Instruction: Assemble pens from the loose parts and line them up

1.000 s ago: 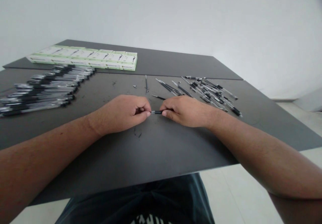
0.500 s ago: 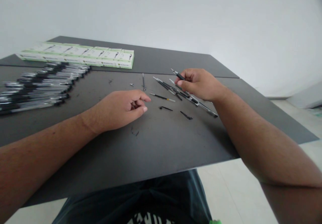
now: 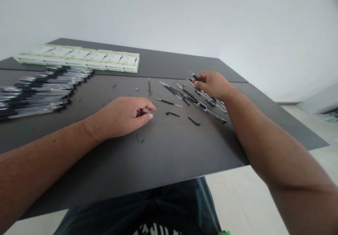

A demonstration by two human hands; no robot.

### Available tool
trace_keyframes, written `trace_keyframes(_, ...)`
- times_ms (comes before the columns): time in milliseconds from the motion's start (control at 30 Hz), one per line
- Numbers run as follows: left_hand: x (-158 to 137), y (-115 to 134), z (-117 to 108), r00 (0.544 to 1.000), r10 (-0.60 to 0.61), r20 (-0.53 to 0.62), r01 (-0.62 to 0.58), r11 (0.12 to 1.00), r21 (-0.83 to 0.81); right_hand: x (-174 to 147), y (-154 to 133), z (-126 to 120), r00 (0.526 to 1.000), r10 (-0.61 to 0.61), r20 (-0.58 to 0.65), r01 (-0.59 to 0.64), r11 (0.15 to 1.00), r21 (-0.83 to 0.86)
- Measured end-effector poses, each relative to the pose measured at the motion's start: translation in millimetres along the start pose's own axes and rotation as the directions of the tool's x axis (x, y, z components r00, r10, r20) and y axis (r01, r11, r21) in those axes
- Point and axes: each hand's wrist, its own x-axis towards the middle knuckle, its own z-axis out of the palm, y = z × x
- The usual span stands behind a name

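Observation:
My right hand [image 3: 213,83] pinches a pen [image 3: 194,76] with a dark grip, its pointed tip facing up and left, just above the pens and pen parts on the right of the table. My left hand [image 3: 132,115] rests on the table with curled fingers, the thumb a little apart from the forefinger and nothing visible in it. Right of its fingertips lies a refill [image 3: 169,102] with a yellow band. Two black pen clips [image 3: 173,114] lie closer to me. A group of pens [image 3: 200,105] lies slanted below my right hand.
Many pens [image 3: 39,92] with black grips lie in rows at the left. Behind them, green-and-white boxes [image 3: 79,57] stand side by side. A thin clear-and-dark pen part [image 3: 149,86] and a small tip piece [image 3: 136,89] lie beyond my left hand on the grey table [image 3: 158,164].
My right hand has moved slightly right and away from the pen group with the pen in it, uncovering more parts below. My left hand has barely moved.

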Motion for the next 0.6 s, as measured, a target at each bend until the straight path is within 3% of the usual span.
trace_keyframes(267, 0.8, 0.8, -1.1, 1.0, 0.0, 0.025, -0.001, 1.0, 0.025, -7.1, -4.0, -23.0, 0.977, -0.049, 0.21, 0.084, 0.984, -0.16)
trace_keyframes(467, 2.4, -1.5, 0.5, 0.998, 0.061, 0.017, -0.062, 0.998, 0.019, -31.8, -13.3, -39.4, 0.983, 0.008, 0.184, 0.041, 0.965, -0.258)
trace_keyframes(600, 2.8, 0.3, 0.9, 0.995, 0.097, 0.027, -0.097, 0.995, 0.03, -57.0, -11.1, -37.7, 0.97, -0.003, 0.242, 0.077, 0.951, -0.298)
